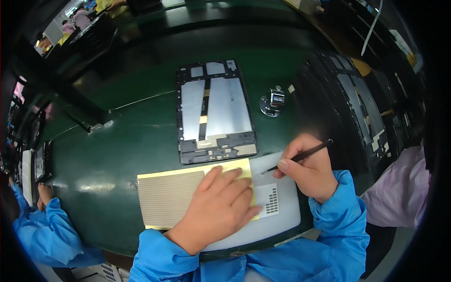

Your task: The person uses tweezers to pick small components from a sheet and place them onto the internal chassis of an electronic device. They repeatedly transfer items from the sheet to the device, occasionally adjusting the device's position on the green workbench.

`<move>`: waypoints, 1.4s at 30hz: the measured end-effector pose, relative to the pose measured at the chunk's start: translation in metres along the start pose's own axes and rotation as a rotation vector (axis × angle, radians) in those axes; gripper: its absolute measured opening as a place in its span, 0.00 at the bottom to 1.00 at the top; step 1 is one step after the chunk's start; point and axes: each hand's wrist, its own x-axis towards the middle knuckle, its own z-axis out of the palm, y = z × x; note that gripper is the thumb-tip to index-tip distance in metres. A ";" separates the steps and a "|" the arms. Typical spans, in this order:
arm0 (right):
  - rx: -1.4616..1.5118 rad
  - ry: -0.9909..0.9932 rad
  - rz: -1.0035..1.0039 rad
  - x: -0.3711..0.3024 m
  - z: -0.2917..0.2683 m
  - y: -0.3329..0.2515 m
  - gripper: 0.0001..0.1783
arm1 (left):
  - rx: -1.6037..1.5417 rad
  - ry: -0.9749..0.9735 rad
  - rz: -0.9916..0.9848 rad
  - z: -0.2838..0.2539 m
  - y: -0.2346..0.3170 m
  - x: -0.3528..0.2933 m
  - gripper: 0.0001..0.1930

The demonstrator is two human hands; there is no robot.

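The left hand (220,207) hides part of the yellow strip sheet (174,197); the tweezers' (300,155) tip is too small to read.

Green bench (122,141): tablet frame (215,113), white mat (286,207), counter (273,102)

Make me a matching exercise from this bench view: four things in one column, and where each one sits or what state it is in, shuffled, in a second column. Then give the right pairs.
Things
1. left hand
2. right hand
3. open tablet frame
4. small metal counter

Places or states
A. stands on the green table, right of the frame
B. lies flat beyond both hands, its inside facing up
C. presses palm down on the yellow sheet
D. grips black tweezers, tip over the white pad

Pairs: 1-C, 2-D, 3-B, 4-A
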 end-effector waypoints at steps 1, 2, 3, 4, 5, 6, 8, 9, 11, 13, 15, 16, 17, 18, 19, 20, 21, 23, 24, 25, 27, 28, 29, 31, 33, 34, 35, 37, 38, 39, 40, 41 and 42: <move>-0.008 -0.029 -0.011 0.011 0.008 -0.004 0.09 | 0.081 0.082 -0.066 -0.004 -0.003 -0.002 0.22; -0.016 -0.059 -0.021 0.022 0.017 -0.008 0.09 | 0.162 0.164 -0.130 -0.008 -0.006 -0.005 0.20; -0.009 -0.087 -0.036 0.032 0.025 -0.009 0.09 | 0.235 0.247 -0.186 -0.010 -0.010 -0.006 0.19; -0.024 -0.105 -0.041 0.042 0.031 -0.008 0.09 | 0.201 0.248 -0.234 -0.010 -0.016 -0.009 0.19; -0.040 -0.123 -0.046 0.051 0.037 -0.005 0.09 | 0.166 0.249 -0.281 -0.009 -0.022 -0.012 0.18; -0.056 -0.144 -0.040 0.058 0.042 0.000 0.09 | 0.125 0.246 -0.337 -0.007 -0.027 -0.015 0.18; -0.122 -0.167 -0.028 0.064 0.045 0.006 0.08 | 0.137 0.226 -0.313 -0.008 -0.027 -0.014 0.18; -0.154 -0.174 -0.025 0.064 0.046 0.007 0.08 | 0.141 0.214 -0.308 -0.008 -0.026 -0.014 0.18; -0.206 -0.187 -0.032 0.065 0.049 0.008 0.08 | 0.152 0.211 -0.325 -0.008 -0.025 -0.014 0.16; -0.252 -0.186 -0.054 0.064 0.051 0.006 0.08 | 0.157 0.206 -0.325 -0.009 -0.025 -0.014 0.16; -0.263 -0.182 -0.067 0.063 0.051 0.008 0.08 | 0.166 0.196 -0.328 -0.009 -0.024 -0.013 0.16; -0.268 -0.181 -0.076 0.063 0.051 0.008 0.08 | 0.165 0.192 -0.328 -0.009 -0.024 -0.013 0.16; -0.280 -0.178 -0.091 0.063 0.050 0.009 0.08 | 0.164 0.188 -0.329 -0.008 -0.023 -0.013 0.16; -0.290 -0.175 -0.105 0.063 0.050 0.010 0.08 | 0.164 0.183 -0.330 -0.009 -0.023 -0.013 0.17; -0.300 -0.173 -0.119 0.063 0.050 0.011 0.09 | 0.160 0.186 -0.333 -0.009 -0.023 -0.013 0.18; -0.320 -0.168 -0.130 0.061 0.051 0.011 0.08 | 0.156 0.189 -0.336 -0.008 -0.023 -0.013 0.20; -0.340 -0.162 -0.143 0.060 0.051 0.010 0.08 | 0.152 0.193 -0.338 -0.008 -0.023 -0.012 0.21; -0.364 -0.167 -0.196 0.059 0.052 0.011 0.08 | 0.160 0.179 -0.333 -0.008 -0.023 -0.011 0.23; -0.366 -0.180 -0.234 0.058 0.052 0.014 0.08 | 0.163 0.169 -0.332 -0.009 -0.022 -0.011 0.23; -0.368 -0.194 -0.272 0.058 0.052 0.015 0.08 | 0.151 0.173 -0.333 -0.009 -0.022 -0.011 0.23; -0.292 -0.127 -0.319 0.056 0.054 0.017 0.08 | 0.125 0.181 -0.341 -0.009 -0.024 -0.012 0.23; -0.254 -0.097 -0.340 0.055 0.056 0.018 0.08 | 0.098 0.198 -0.344 -0.009 -0.024 -0.012 0.22; -0.103 -0.009 -0.239 0.050 0.055 0.015 0.08 | 0.073 0.216 -0.349 -0.010 -0.026 -0.012 0.21; 0.130 0.067 -0.109 0.032 0.054 -0.002 0.08 | -0.002 0.258 -0.373 -0.007 -0.032 -0.014 0.20; -0.141 -0.199 -0.209 0.016 0.051 -0.002 0.08 | -0.093 0.302 -0.399 -0.002 -0.038 -0.016 0.20; -0.272 -0.333 -0.262 0.009 0.053 -0.004 0.08 | -0.121 0.339 -0.409 -0.002 -0.039 -0.017 0.21; -0.165 -0.395 -0.109 0.003 0.065 -0.007 0.10 | -0.148 0.376 -0.417 -0.002 -0.039 -0.019 0.21; -0.241 -0.400 -0.010 0.005 0.078 0.006 0.10 | -0.183 0.425 -0.427 -0.001 -0.039 -0.020 0.21; -0.278 -0.402 0.040 0.005 0.081 0.010 0.10 | -0.185 0.442 -0.438 -0.001 -0.040 -0.022 0.21; -0.205 -0.371 0.123 0.004 0.082 0.009 0.11 | -0.191 0.468 -0.453 0.000 -0.041 -0.023 0.21; -0.236 -0.380 0.111 0.002 0.081 0.008 0.10 | -0.149 0.449 -0.457 0.000 -0.040 -0.023 0.21; -0.266 -0.390 0.098 0.001 0.079 0.008 0.10 | -0.108 0.429 -0.461 -0.001 -0.038 -0.023 0.21; -0.294 -0.396 0.083 0.000 0.078 0.008 0.10 | -0.066 0.407 -0.460 -0.001 -0.037 -0.022 0.21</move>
